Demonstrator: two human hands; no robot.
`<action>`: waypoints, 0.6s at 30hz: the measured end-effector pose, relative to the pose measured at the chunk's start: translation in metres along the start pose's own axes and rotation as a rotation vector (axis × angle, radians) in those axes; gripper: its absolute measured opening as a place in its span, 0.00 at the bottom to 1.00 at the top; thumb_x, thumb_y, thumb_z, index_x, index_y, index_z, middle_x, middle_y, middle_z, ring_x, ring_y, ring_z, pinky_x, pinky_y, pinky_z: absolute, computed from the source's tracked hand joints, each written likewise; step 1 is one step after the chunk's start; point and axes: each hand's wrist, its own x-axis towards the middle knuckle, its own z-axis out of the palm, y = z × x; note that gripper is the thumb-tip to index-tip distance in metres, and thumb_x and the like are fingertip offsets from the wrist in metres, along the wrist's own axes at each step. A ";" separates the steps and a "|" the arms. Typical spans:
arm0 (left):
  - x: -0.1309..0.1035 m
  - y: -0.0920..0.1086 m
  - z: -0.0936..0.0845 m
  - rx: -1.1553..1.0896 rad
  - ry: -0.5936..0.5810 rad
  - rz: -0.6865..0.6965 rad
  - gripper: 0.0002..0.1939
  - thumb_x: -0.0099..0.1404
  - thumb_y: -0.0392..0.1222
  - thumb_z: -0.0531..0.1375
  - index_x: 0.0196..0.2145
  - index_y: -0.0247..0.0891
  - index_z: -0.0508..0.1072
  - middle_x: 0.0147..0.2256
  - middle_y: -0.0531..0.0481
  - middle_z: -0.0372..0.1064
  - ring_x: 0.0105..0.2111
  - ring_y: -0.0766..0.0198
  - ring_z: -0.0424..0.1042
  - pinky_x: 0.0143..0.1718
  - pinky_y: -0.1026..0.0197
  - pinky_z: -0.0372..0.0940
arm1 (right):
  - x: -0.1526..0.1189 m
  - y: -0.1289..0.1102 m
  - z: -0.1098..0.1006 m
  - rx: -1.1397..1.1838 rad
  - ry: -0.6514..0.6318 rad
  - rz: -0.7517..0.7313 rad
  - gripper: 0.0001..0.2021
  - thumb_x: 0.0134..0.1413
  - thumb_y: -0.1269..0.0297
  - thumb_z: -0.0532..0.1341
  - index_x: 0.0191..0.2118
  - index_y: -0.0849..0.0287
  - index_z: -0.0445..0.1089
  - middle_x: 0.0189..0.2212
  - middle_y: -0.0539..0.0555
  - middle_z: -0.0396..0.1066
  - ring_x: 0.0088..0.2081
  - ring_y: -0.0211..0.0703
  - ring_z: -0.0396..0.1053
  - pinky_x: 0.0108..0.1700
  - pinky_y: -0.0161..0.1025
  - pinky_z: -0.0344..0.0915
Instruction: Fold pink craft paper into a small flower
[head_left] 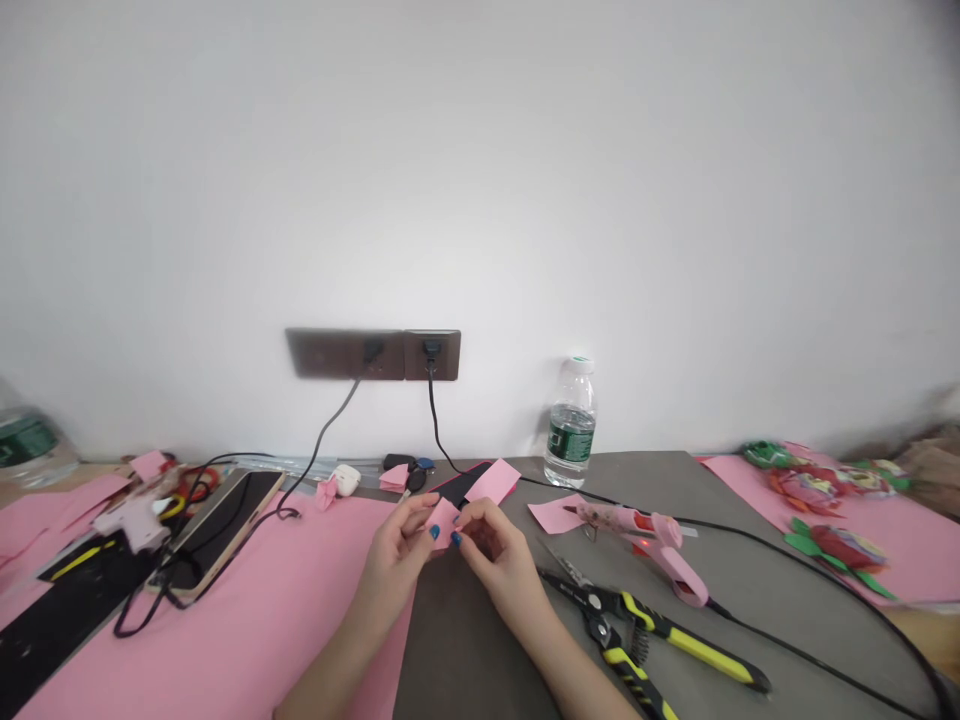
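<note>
Between both hands, above the grey table, is a small piece of pink paper (442, 518). My left hand (397, 550) pinches its left side, thumb in front. My right hand (491, 545) has its thumb and fingers closed on the right edge of the same piece. Just behind the hands, another pink paper piece (493, 482) lies over a dark object. To the right are a flat pink paper piece (556, 514), a pink glue gun (664, 560) with a red light, and black-and-yellow pliers (630, 625) lying with their jaws toward my right hand.
A water bottle (571, 430) stands by the wall, near the sockets (431, 356). On the left, a phone (221, 530) and cables lie on a large pink sheet (300, 610). Paper flowers (847, 550) rest on pink paper at right. A black cord crosses the table's right side.
</note>
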 end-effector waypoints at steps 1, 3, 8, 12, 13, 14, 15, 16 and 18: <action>0.000 0.000 0.000 -0.018 0.006 -0.008 0.24 0.53 0.48 0.68 0.46 0.38 0.72 0.50 0.38 0.73 0.53 0.47 0.69 0.43 0.56 0.71 | 0.000 0.000 0.000 0.023 0.007 -0.005 0.04 0.52 0.72 0.59 0.33 0.57 0.68 0.30 0.51 0.66 0.32 0.41 0.66 0.35 0.36 0.63; 0.001 -0.001 -0.001 -0.048 0.025 -0.017 0.24 0.52 0.48 0.69 0.45 0.38 0.72 0.52 0.38 0.71 0.55 0.46 0.67 0.44 0.55 0.70 | 0.000 -0.001 0.000 0.061 0.013 -0.021 0.05 0.51 0.72 0.59 0.34 0.57 0.68 0.31 0.51 0.67 0.34 0.42 0.67 0.37 0.36 0.64; 0.003 -0.002 -0.004 -0.070 0.018 -0.010 0.26 0.51 0.47 0.70 0.47 0.37 0.71 0.41 0.41 0.78 0.42 0.54 0.76 0.41 0.60 0.68 | 0.000 -0.002 0.000 0.100 0.035 -0.026 0.03 0.55 0.67 0.61 0.31 0.58 0.70 0.31 0.53 0.68 0.35 0.43 0.68 0.38 0.36 0.65; 0.001 -0.002 -0.003 -0.095 -0.012 -0.031 0.22 0.54 0.50 0.69 0.43 0.37 0.75 0.38 0.42 0.79 0.37 0.57 0.76 0.37 0.62 0.69 | 0.001 0.004 -0.001 0.170 0.104 0.068 0.07 0.51 0.61 0.66 0.30 0.58 0.71 0.28 0.52 0.69 0.31 0.41 0.68 0.33 0.34 0.65; 0.000 -0.001 -0.003 -0.097 -0.020 -0.039 0.21 0.55 0.50 0.68 0.43 0.37 0.76 0.40 0.42 0.78 0.39 0.57 0.76 0.38 0.61 0.69 | 0.002 0.006 -0.001 0.192 0.122 0.087 0.09 0.49 0.59 0.67 0.31 0.58 0.71 0.28 0.52 0.70 0.30 0.41 0.68 0.32 0.34 0.65; -0.001 -0.001 -0.002 -0.101 -0.029 -0.044 0.20 0.55 0.51 0.68 0.42 0.37 0.76 0.41 0.41 0.78 0.40 0.55 0.76 0.40 0.60 0.70 | 0.002 0.008 -0.001 0.214 0.137 0.102 0.10 0.48 0.57 0.68 0.31 0.58 0.72 0.28 0.52 0.70 0.31 0.42 0.69 0.32 0.34 0.65; -0.001 -0.001 -0.002 -0.111 -0.036 -0.045 0.20 0.54 0.51 0.68 0.42 0.37 0.77 0.41 0.41 0.78 0.42 0.55 0.76 0.42 0.59 0.70 | 0.003 0.009 -0.001 0.236 0.147 0.110 0.12 0.47 0.56 0.69 0.32 0.58 0.72 0.29 0.53 0.71 0.32 0.42 0.70 0.33 0.35 0.66; -0.002 -0.001 -0.002 -0.122 -0.036 -0.046 0.20 0.54 0.51 0.69 0.42 0.38 0.77 0.42 0.41 0.78 0.43 0.54 0.76 0.43 0.58 0.70 | 0.003 0.010 -0.001 0.261 0.154 0.116 0.13 0.46 0.54 0.69 0.33 0.58 0.72 0.29 0.53 0.72 0.33 0.43 0.71 0.34 0.36 0.67; -0.002 0.000 -0.001 -0.140 -0.019 -0.047 0.21 0.54 0.52 0.68 0.42 0.38 0.77 0.42 0.42 0.78 0.42 0.54 0.76 0.44 0.56 0.71 | 0.004 0.010 -0.001 0.313 0.154 0.128 0.16 0.44 0.52 0.70 0.35 0.57 0.72 0.30 0.53 0.73 0.33 0.44 0.72 0.36 0.38 0.69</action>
